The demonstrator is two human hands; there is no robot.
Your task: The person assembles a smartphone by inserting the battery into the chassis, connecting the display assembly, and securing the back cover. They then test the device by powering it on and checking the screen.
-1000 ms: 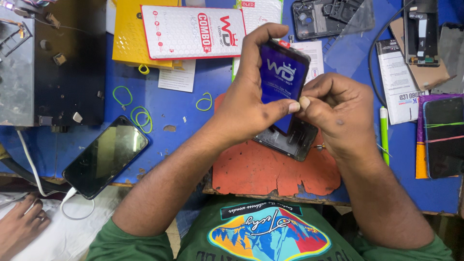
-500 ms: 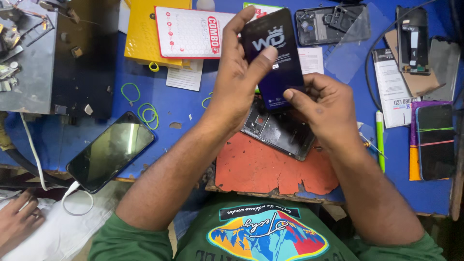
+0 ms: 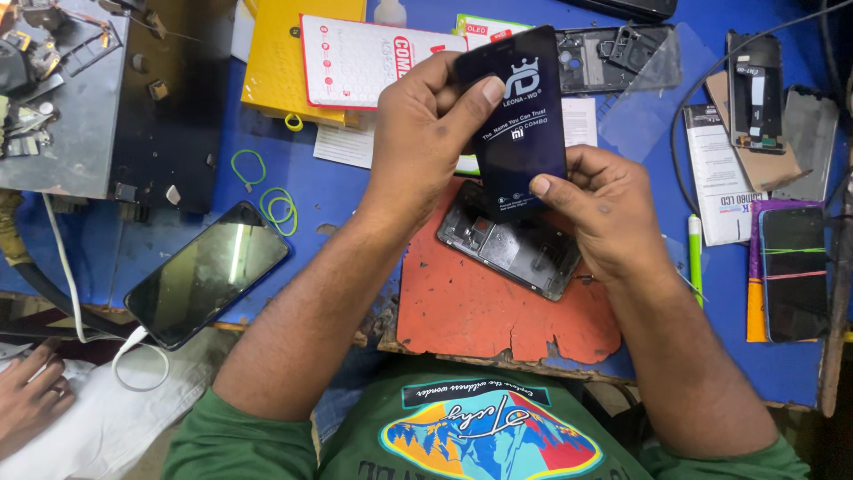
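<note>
Both of my hands hold a black phone display panel with a dark blue protective film, lifted upright above the bench. My left hand grips its left edge near the top, thumb on the front. My right hand pinches its lower right corner. Just below the panel an opened phone frame with bare circuitry lies on a worn orange mat.
A black phone with a white cable lies at the left. Yellow and white boxes sit at the back, green rubber bands on the blue bench. Phone parts and another screen lie right. Another person's hand shows at bottom left.
The display panel has been lifted off the phone frame and raised upright. My left hand shifted to its upper left edge, my right hand to its lower corner.
</note>
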